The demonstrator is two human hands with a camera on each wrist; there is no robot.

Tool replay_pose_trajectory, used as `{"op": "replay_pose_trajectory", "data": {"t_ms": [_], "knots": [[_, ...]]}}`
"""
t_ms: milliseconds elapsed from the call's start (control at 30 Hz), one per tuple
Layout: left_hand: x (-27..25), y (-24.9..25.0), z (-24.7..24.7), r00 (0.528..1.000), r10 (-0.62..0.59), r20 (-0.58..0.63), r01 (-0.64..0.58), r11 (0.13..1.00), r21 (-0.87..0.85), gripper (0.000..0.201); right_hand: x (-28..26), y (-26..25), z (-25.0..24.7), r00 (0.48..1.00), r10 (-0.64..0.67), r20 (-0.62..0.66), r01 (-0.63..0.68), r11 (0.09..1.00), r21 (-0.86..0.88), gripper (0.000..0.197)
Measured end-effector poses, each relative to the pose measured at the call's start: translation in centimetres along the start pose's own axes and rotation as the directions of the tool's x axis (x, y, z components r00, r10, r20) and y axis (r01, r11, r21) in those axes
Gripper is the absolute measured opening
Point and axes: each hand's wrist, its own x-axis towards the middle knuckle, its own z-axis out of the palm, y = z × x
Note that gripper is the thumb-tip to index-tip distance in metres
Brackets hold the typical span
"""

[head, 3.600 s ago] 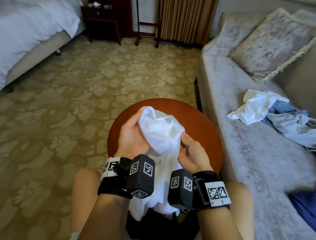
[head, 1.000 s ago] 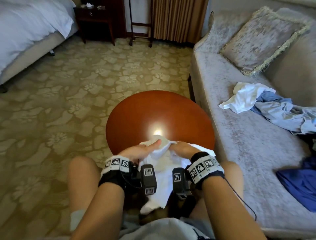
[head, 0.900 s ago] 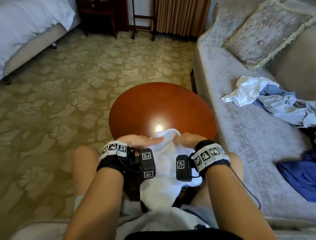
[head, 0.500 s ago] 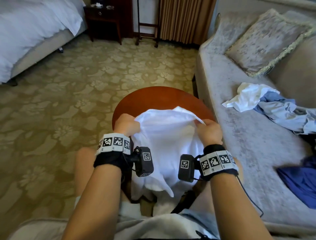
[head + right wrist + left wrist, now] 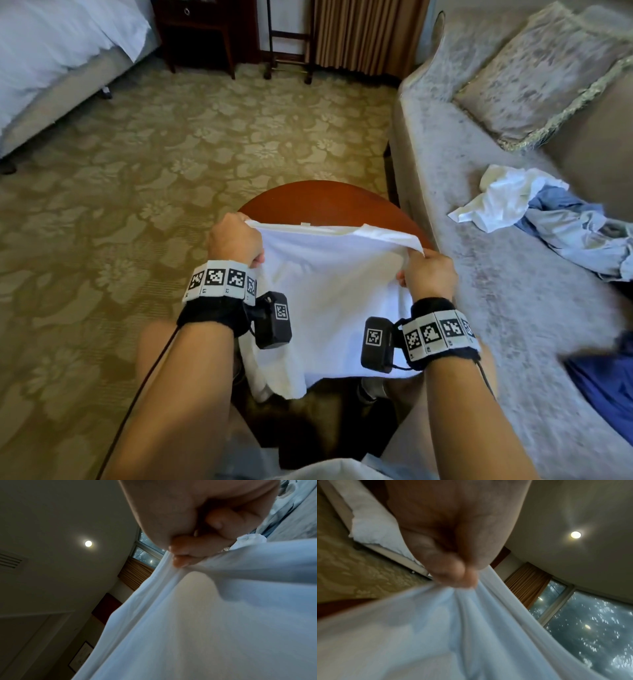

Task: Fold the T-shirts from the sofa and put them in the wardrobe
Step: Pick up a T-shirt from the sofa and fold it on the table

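I hold a white T-shirt (image 5: pixel 329 294) stretched out above the near half of a round wooden table (image 5: pixel 322 202) and my lap. My left hand (image 5: pixel 234 241) grips its top left corner in a fist. My right hand (image 5: pixel 428 274) grips the top right corner. In the left wrist view the fingers (image 5: pixel 453 573) pinch bunched white cloth (image 5: pixel 436 635). The right wrist view has fingertips (image 5: pixel 185 555) pinching the shirt's edge (image 5: pixel 197 622). On the sofa (image 5: pixel 479 274) to my right lie a crumpled white T-shirt (image 5: pixel 503 198) and a light blue one (image 5: pixel 579 229).
A dark blue garment (image 5: pixel 606 387) lies on the sofa near my right knee. A patterned cushion (image 5: pixel 541 72) leans at the sofa's back. A bed (image 5: pixel 51 61) stands far left, a dark nightstand (image 5: pixel 202 31) and curtains (image 5: pixel 366 34) at the back. Patterned carpet (image 5: pixel 137 171) covers the floor.
The bunched white T-shirt was lifted from the table's near edge and pulled apart. My hands moved up and outward, so the shirt now hangs spread wide between them.
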Motion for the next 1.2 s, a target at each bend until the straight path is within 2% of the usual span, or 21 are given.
{"op": "replay_pose_trajectory", "data": {"t_ms": [67,200,267,300,333,367,433,467,500,533,600,667,700,733,833,900,967,1033,1100,1167,1200], "knots": [[0.9,0.9,0.6,0.996,-0.066,0.065,0.079,0.969,-0.234,0.036,1.0,-0.2,1.0,0.999,0.033,0.034,-0.035,0.998,0.049,0.025],[2.7,1.2,2.3,0.993,0.063,0.101,-0.025,0.939,-0.343,0.016,2.7,-1.3,1.9,0.998,-0.013,0.062,0.005,0.992,0.124,0.025],[2.6,1.3,2.7,0.98,0.095,0.178,-0.005,0.893,-0.45,0.008,3.0,-2.4,1.5,0.991,-0.091,0.095,0.087,0.995,0.051,0.037],[2.5,1.4,3.1,0.966,0.09,0.242,0.057,0.84,-0.54,0.007,2.9,-3.0,1.4,0.979,-0.106,0.176,0.097,0.994,0.059,0.039],[2.5,1.5,3.5,0.944,0.085,0.318,0.143,0.764,-0.629,0.009,2.5,-3.6,1.5,0.943,-0.12,0.31,0.096,0.991,0.092,0.037],[2.3,1.8,3.9,0.913,0.077,0.401,0.244,0.685,-0.686,0.019,1.9,-4.1,1.7,0.869,-0.144,0.473,0.099,0.988,0.117,0.034],[1.7,2.3,4.6,0.851,0.068,0.52,0.399,0.559,-0.727,0.04,0.7,-4.9,2.5,0.653,-0.175,0.737,0.131,0.984,0.118,0.032],[1.3,2.5,4.9,0.832,0.068,0.55,0.441,0.519,-0.732,0.046,0.1,-5.1,3.0,0.55,-0.176,0.816,0.123,0.984,0.13,0.029],[0.7,2.9,4.8,0.821,0.061,0.567,0.464,0.508,-0.726,0.049,-0.3,-5.2,3.4,0.477,-0.183,0.86,0.096,0.983,0.155,0.026],[0.3,2.9,4.9,0.8,0.058,0.597,0.496,0.496,-0.713,0.051,-0.7,-5.4,3.6,0.446,-0.195,0.874,0.069,0.981,0.184,0.026],[-0.8,2.9,4.5,0.748,0.105,0.656,0.526,0.509,-0.681,0.065,-0.9,-5.5,3.7,0.444,-0.227,0.867,0.048,0.972,0.229,0.031],[-1.3,2.7,3.8,0.716,0.19,0.671,0.439,0.625,-0.646,0.079,-0.9,-5.4,3.2,0.403,-0.258,0.878,-0.032,0.955,0.294,0.034],[-1.7,2.6,3.4,0.706,0.222,0.673,0.371,0.693,-0.618,0.077,-0.8,-5.3,2.8,0.39,-0.284,0.876,-0.103,0.932,0.347,0.037],[-2.2,2.4,3.0,0.689,0.255,0.679,0.314,0.74,-0.595,0.075,-0.7,-5.3,2.2,0.411,-0.323,0.852,-0.158,0.896,0.416,0.04],[-3.7,2.5,2.3,0.607,0.339,0.719,0.2,0.81,-0.551,0.075,0.3,-5.1,1.3,0.648,-0.36,0.671,-0.222,0.753,0.619,0.046],[-4.7,3.0,2.1,0.541,0.37,0.755,0.186,0.823,-0.537,0.065,0.9,-5.1,1.1,0.739,-0.365,0.567,-0.105,0.768,0.632,0.063],[-5.7,3.7,1.8,0.501,0.396,0.77,0.149,0.837,-0.527,0.054,-0.5,-5.3,0.9,0.663,-0.402,0.631,0.052,0.866,0.498,0.077],[-6.5,4.1,1.3,0.494,0.428,0.757,0.087,0.842,-0.533,0.046,-2.4,-4.7,0.9,0.578,-0.321,0.75,0.016,0.924,0.383,0.058],[-7.2,3.8,0.3,0.517,0.446,0.731,0.059,0.833,-0.55,0.044,-4.1,-3.7,0.9,0.537,-0.256,0.803,0.001,0.953,0.303,0.039],[-7.7,2.9,-1.0,0.557,0.459,0.693,0.053,0.813,-0.58,0.05,-5.0,-2.6,0.6,0.475,-0.295,0.829,0.042,0.949,0.313,0.027],[-7.8,2.2,-1.7,0.575,0.464,0.674,0.037,0.808,-0.588,0.055,-5.4,-2.0,0.2,0.478,-0.335,0.812,0.055,0.934,0.353,0.031]]}}
